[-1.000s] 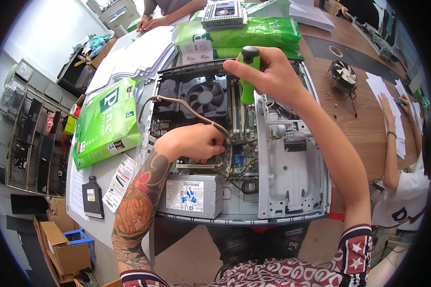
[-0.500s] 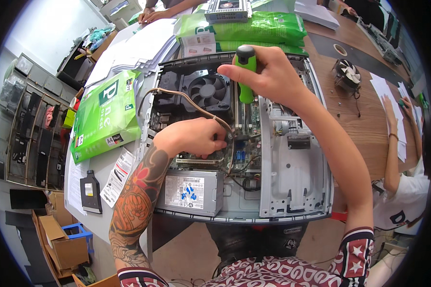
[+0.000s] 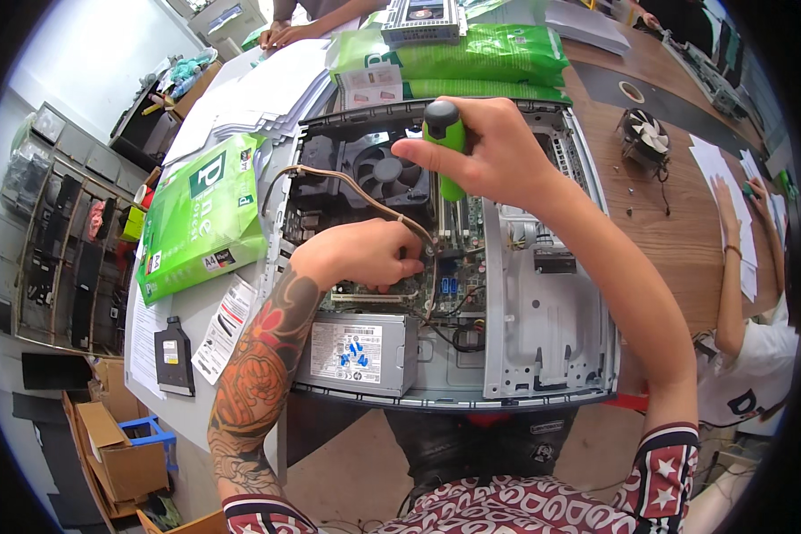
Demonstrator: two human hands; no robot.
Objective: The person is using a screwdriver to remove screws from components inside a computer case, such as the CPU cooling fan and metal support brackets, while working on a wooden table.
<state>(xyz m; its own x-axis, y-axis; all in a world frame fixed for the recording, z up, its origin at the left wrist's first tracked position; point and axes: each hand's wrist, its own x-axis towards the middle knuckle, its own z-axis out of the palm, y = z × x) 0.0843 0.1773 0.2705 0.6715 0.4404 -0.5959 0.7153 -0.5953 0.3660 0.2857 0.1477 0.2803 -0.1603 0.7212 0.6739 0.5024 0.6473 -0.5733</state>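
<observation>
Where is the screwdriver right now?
In the head view, the screwdriver is in the person's right hand, roughly upright over the open computer case, just right of the black fan.

Cable [image 3: 351, 189] between left grip [image 3: 369, 254] and fan [image 3: 384, 169]; room above metal tray [image 3: 527, 334].

The open computer case of grey metal [image 3: 440, 384] lies flat at the near edge of the tabletop [image 3: 667, 254]. The screwdriver with green-and-black handle [image 3: 445, 135] stands nearly upright above its far half.

Large lettering [image 3: 203, 198] marks the green package [image 3: 203, 222], small print [image 3: 334, 343] the white label [image 3: 347, 352] on the silver box [image 3: 394, 351].
</observation>
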